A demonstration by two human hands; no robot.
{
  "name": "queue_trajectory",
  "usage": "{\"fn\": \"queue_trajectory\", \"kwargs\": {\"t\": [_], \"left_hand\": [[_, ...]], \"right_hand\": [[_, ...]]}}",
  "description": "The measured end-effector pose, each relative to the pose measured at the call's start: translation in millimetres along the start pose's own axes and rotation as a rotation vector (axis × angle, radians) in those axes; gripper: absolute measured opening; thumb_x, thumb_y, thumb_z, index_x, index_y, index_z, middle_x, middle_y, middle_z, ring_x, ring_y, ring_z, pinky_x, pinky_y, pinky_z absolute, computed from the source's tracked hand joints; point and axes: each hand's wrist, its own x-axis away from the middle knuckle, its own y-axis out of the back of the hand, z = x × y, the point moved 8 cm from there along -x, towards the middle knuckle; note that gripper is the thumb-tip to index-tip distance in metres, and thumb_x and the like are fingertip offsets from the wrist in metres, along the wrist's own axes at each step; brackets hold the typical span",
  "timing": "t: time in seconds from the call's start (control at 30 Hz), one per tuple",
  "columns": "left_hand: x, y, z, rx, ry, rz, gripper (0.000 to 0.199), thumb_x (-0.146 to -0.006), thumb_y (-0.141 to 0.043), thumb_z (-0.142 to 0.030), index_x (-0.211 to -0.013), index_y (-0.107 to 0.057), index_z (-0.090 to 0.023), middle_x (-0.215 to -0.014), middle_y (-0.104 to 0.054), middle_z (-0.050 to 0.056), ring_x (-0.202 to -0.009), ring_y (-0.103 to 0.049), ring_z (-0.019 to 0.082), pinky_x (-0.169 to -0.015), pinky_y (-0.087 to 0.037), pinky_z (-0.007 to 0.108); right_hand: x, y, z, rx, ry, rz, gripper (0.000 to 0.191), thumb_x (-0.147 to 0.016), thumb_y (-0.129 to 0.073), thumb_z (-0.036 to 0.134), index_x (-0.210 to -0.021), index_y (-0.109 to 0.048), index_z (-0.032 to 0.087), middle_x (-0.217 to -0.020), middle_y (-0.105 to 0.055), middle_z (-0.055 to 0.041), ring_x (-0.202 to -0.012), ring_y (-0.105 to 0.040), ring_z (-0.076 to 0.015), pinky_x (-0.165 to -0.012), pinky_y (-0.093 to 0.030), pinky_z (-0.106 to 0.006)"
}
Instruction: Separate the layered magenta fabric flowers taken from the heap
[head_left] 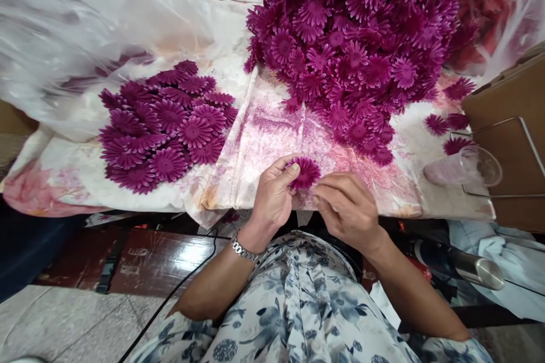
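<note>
Pinched by the left hand [276, 191], the purple flower [306, 173] is judged light, soft, best held centrally; the right hand [349, 204]'s grip cannot be told.

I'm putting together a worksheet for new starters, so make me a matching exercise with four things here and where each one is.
Things
1. Single purple flower
2. Silver wristband
3. Clear plastic cup
4. Large flower heap

Places
A. Beside the cardboard box
B. To the right of the smaller flower pile
C. In the left hand
D. Around the left wrist

Pairs: 1-C, 2-D, 3-A, 4-B
</note>
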Motion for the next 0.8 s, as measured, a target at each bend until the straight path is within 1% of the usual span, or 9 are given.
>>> {"fn": "queue_trajectory", "kwargs": {"t": [0.1,0.2,0.27,0.37,0.4,0.47,0.57,0.67,0.8], "left_hand": [[0.4,1.3,0.2,-0.054,-0.064,0.011,0.025,-0.061,-0.078,-0.022,-0.083,-0.068,-0.016,-0.070,-0.066,-0.002,-0.062,-0.056,0.008,-0.064,-0.044,0.021],[0.1,0.9,2.3,-0.048,-0.066,0.025,0.030,-0.058,-0.079,-0.025,-0.085,-0.068,-0.017,-0.073,-0.066,-0.001,-0.064,-0.057,0.008,-0.066,-0.044,0.022],[-0.2,1.7,2.4,-0.037,-0.059,0.022,0.035,-0.057,-0.080,-0.024,-0.089,-0.068,-0.016,-0.071,-0.065,-0.001,-0.061,-0.056,0.009,-0.065,-0.044,0.022],[0.5,2.4,-1.0,-0.050,-0.087,0.007,0.038,-0.059,-0.079,-0.021,-0.095,-0.067,-0.018,-0.065,-0.064,-0.003,-0.057,-0.054,0.008,-0.062,-0.044,0.022],[1.1,1.6,-2.0,-0.055,-0.096,0.011,0.037,-0.060,-0.079,-0.021,-0.095,-0.068,-0.018,-0.064,-0.063,-0.003,-0.056,-0.054,0.008,-0.062,-0.043,0.021],[2.6,-1.7,-1.5,-0.054,-0.087,0.036,0.031,-0.062,-0.078,-0.023,-0.091,-0.069,-0.018,-0.067,-0.065,-0.002,-0.057,-0.054,0.008,-0.062,-0.044,0.021],[5.1,-7.7,4.7,-0.043,-0.002,0.105,0.025,-0.063,-0.076,-0.025,-0.085,-0.071,-0.014,-0.075,-0.068,0.003,-0.065,-0.058,0.010,-0.064,-0.045,0.022],[8.2,-10.9,6.9,-0.033,0.047,0.170,0.029,-0.061,-0.077,-0.021,-0.089,-0.073,-0.012,-0.079,-0.070,0.005,-0.070,-0.060,0.011,-0.068,-0.046,0.021],[11.4,-12.6,4.6,-0.033,0.026,0.221,0.037,-0.059,-0.078,-0.015,-0.096,-0.072,-0.015,-0.086,-0.072,0.005,-0.079,-0.062,0.013,-0.080,-0.046,0.022]], "right_hand": [[-6.5,5.2,-9.2,-0.044,-0.062,-0.055,0.019,-0.081,-0.058,0.013,-0.098,-0.062,0.021,-0.087,-0.066,-0.0066,-0.080,-0.060,-0.0171,-0.071,-0.051,-0.033],[-10.2,-7.5,-25.3,-0.078,-0.142,0.005,0.015,-0.086,-0.053,0.019,-0.097,-0.063,0.021,-0.085,-0.066,-0.0062,-0.081,-0.062,-0.0174,-0.073,-0.052,-0.033],[-10.7,-10.2,-33.1,-0.054,-0.204,0.008,0.013,-0.087,-0.053,0.022,-0.096,-0.063,0.021,-0.083,-0.066,-0.0055,-0.079,-0.062,-0.0175,-0.073,-0.051,-0.034],[-13.2,-1.7,-27.5,0.050,-0.191,-0.056,0.011,-0.084,-0.059,0.023,-0.095,-0.062,0.023,-0.085,-0.066,-0.0046,-0.079,-0.060,-0.0178,-0.077,-0.047,-0.037],[-14.5,-1.3,-23.6,0.058,-0.168,-0.049,0.012,-0.084,-0.060,0.024,-0.095,-0.062,0.023,-0.085,-0.065,-0.0047,-0.080,-0.060,-0.0178,-0.077,-0.046,-0.037],[-15.8,-8.2,-21.2,-0.007,-0.157,0.022,0.011,-0.085,-0.059,0.025,-0.095,-0.061,0.021,-0.083,-0.062,-0.0052,-0.079,-0.058,-0.0170,-0.074,-0.048,-0.034],[-13.8,-25.0,-30.9,-0.164,-0.209,0.137,0.010,-0.085,-0.058,0.027,-0.091,-0.059,0.019,-0.080,-0.057,-0.0037,-0.076,-0.055,-0.0147,-0.066,-0.048,-0.029],[-13.0,-31.0,-41.8,-0.250,-0.229,0.151,0.007,-0.083,-0.061,0.025,-0.085,-0.057,0.020,-0.076,-0.055,-0.0003,-0.070,-0.053,-0.0121,-0.059,-0.046,-0.026],[-15.7,-28.5,-45.3,-0.267,-0.228,0.138,0.005,-0.082,-0.060,0.016,-0.081,-0.057,0.020,-0.075,-0.057,0.0008,-0.070,-0.054,-0.0117,-0.058,-0.045,-0.025]]}}
